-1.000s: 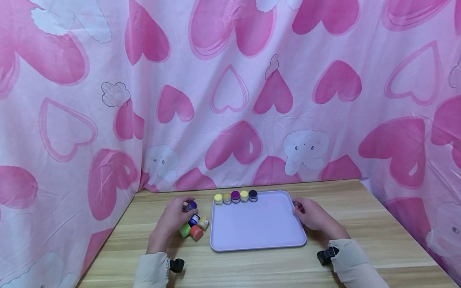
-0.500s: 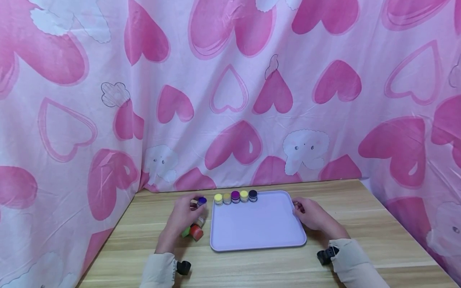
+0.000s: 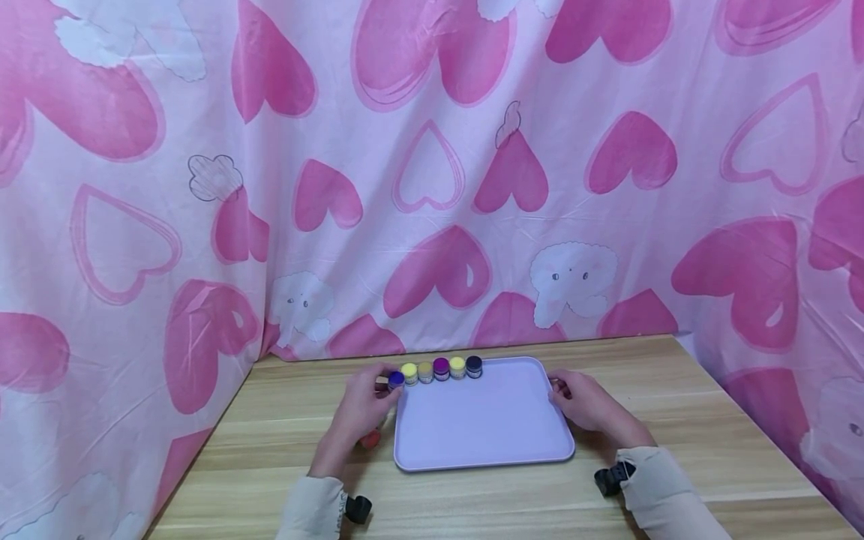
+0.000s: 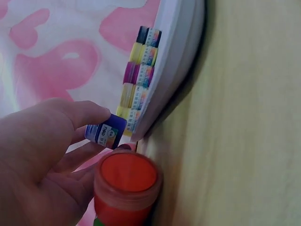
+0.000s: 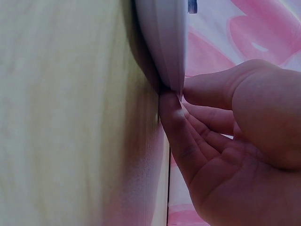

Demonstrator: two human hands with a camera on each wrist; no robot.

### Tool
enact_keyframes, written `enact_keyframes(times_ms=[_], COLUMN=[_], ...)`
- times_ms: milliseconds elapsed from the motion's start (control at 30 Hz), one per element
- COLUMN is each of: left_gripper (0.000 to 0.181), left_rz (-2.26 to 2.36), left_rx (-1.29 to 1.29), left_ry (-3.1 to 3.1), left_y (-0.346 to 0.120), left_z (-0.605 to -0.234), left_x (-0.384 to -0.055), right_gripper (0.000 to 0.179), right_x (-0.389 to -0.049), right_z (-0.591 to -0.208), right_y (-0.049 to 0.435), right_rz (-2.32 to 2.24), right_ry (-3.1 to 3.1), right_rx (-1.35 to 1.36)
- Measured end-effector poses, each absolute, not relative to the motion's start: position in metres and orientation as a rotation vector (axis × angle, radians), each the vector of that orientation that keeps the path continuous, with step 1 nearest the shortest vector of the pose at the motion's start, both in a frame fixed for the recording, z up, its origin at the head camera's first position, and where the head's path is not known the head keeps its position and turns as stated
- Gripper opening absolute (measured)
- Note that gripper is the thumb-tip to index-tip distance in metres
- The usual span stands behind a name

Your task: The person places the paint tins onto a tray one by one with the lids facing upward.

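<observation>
My left hand (image 3: 360, 406) pinches a small paint jar with a blue-purple lid (image 3: 396, 380) between thumb and fingers. The left wrist view shows this jar (image 4: 107, 132) with its printed label, close to the tray's far left corner. A lilac tray (image 3: 482, 424) lies on the table, with a row of several small paint jars (image 3: 442, 369) along its far edge: two yellow, an ochre, a purple and a black-lidded one. At the tray's right side, my right hand (image 3: 583, 401) grips the rim (image 5: 176, 61), thumb above and a finger beneath.
A red paint jar (image 4: 129, 183) stands below the left hand on the wooden table (image 3: 270, 420); a bit of green shows beside it. My left hand hides the other loose jars in the head view. Pink heart-patterned cloth (image 3: 432, 172) hangs around the table.
My left hand has carried the blue-purple-lidded jar rightward from the loose jars to the tray's far left corner. The right hand has stayed on the tray's rim.
</observation>
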State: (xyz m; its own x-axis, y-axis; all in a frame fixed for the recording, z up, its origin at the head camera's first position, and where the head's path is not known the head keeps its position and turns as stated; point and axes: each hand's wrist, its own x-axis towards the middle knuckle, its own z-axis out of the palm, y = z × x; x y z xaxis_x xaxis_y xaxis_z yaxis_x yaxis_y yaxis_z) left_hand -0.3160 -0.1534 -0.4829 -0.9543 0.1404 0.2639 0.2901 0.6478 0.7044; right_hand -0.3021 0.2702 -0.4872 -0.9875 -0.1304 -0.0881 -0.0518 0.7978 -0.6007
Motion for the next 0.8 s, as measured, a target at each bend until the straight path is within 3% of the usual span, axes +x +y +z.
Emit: enact_keyframes(times_ms=[800], left_gripper=[0.034], left_rz=[-1.077], left_rx=[-0.316], left_ry=[-2.714], left_y=[-0.131], left_z=[-0.495], left_x=[-0.317], right_gripper=[0.051], right_x=[-0.304], right_z=[-0.489], right_y=[0.271], right_rz=[-0.964], right_ry=[2.850], right_rx=[-0.147])
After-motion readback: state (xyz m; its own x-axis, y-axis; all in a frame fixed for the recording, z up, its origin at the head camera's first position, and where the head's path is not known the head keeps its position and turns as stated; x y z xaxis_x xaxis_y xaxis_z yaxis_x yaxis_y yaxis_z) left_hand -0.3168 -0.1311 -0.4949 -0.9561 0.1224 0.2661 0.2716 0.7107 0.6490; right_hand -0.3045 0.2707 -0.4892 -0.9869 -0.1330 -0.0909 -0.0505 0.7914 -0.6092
